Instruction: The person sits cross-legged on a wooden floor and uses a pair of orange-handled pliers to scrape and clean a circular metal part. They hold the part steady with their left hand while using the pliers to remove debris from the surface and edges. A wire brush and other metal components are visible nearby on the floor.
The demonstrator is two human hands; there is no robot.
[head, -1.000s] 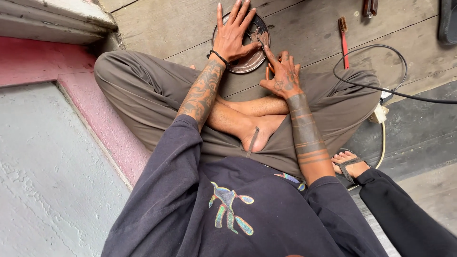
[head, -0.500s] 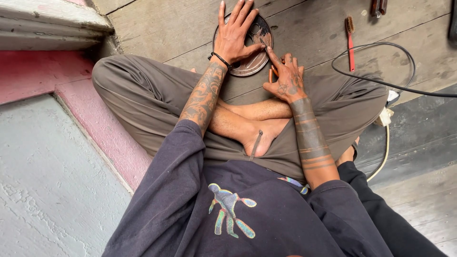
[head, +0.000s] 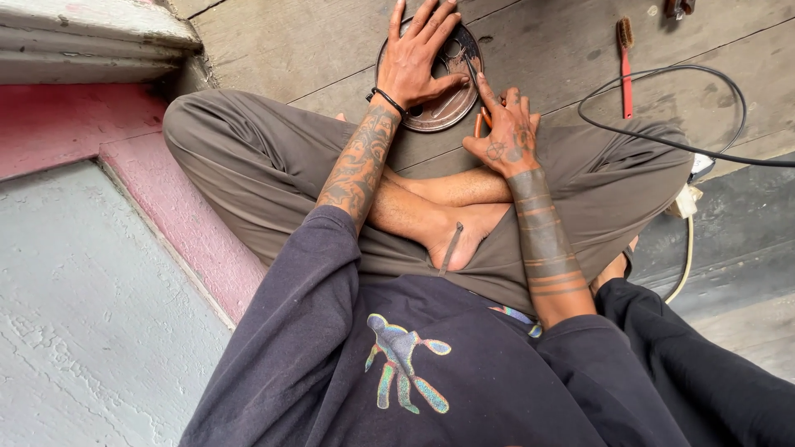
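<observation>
Just two hands: left (head: pixel 420 51) spread on one round metal disc (head: pixel 439 106), right (head: pixel 505 132) pinching one orange-handled tool (head: pixel 479 122).

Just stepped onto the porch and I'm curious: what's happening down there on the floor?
A person sits cross-legged on grey wooden floorboards. Their left hand lies spread flat on a round dark metal disc in front of their legs, pinning it. Their right hand holds a thin orange-handled tool, its tip at the disc's right edge. A red-handled brush and a looped black cable lie off to the right, untouched.
</observation>
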